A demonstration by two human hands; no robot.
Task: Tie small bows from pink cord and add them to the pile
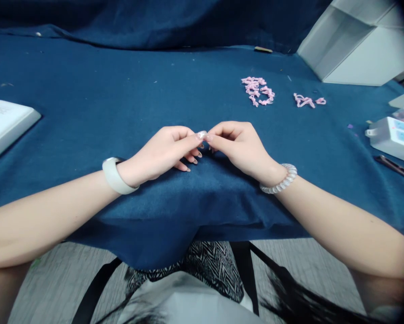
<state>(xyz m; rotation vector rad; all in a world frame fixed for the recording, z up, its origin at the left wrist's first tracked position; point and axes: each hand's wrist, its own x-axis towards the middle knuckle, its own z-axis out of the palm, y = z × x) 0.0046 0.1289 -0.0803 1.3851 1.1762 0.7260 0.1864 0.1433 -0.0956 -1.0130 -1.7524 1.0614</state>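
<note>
My left hand [171,146] and my right hand [237,144] meet at the thumb tips, just above the front part of the blue cloth [137,85]. Each hand has thumb and index finger pressed together; whatever lies between them is too small or hidden to make out. The lower fingers of my left hand are loosely curled. Beyond my right hand, a cluster of small pink looped cord pieces [252,87] lies on the cloth, with a smaller pink group [303,101] to its right.
A white box-like object [6,126] sits at the left edge. At the back right stands a whitish translucent container [357,49]. A small white case [396,137] and a dark pen-like item [396,168] lie at the right. The cloth hangs over the front edge.
</note>
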